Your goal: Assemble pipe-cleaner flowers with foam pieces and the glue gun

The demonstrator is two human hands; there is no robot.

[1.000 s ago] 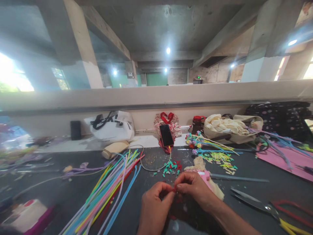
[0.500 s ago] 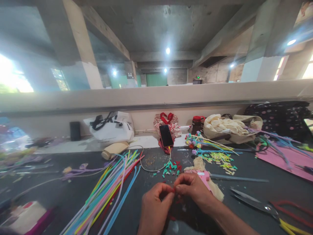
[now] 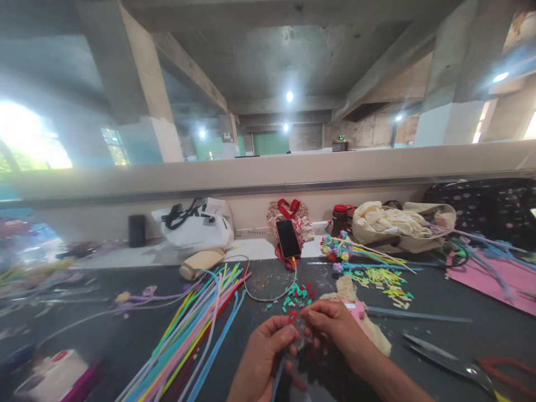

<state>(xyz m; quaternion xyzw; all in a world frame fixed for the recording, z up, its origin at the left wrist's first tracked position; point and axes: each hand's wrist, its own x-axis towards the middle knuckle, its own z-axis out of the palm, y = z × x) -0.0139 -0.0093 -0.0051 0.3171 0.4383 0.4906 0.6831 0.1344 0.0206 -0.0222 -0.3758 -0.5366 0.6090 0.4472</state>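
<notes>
My left hand [image 3: 272,340] is closed, with thumb and forefinger pinching a small red bent piece of pipe cleaner [image 3: 293,317] whose tip shows above the fingers. A blue-grey pipe cleaner [image 3: 278,379] hangs below this hand; whether the fingers grip it is hidden. Just to the right, my right hand [image 3: 329,324] has its thumb and forefinger pressed together, apart from the red piece. Anything between them is too small to make out. Beyond the fingertips lies a pile of short teal and red cut pieces [image 3: 296,296].
Long coloured pipe cleaners [image 3: 196,329] lie bundled at left. Scissors [image 3: 454,360] rest at right, near a pink device [image 3: 355,309] on a cloth. Behind are a propped phone [image 3: 288,239] with its cable, yellow cut pieces [image 3: 379,277] and small flower stems [image 3: 341,248].
My hands have moved apart slightly, the right fingertips coming off the red piece. It now shows as a loop in my left fingers, and a blue-grey pipe cleaner appears below. The view has shifted slightly.
</notes>
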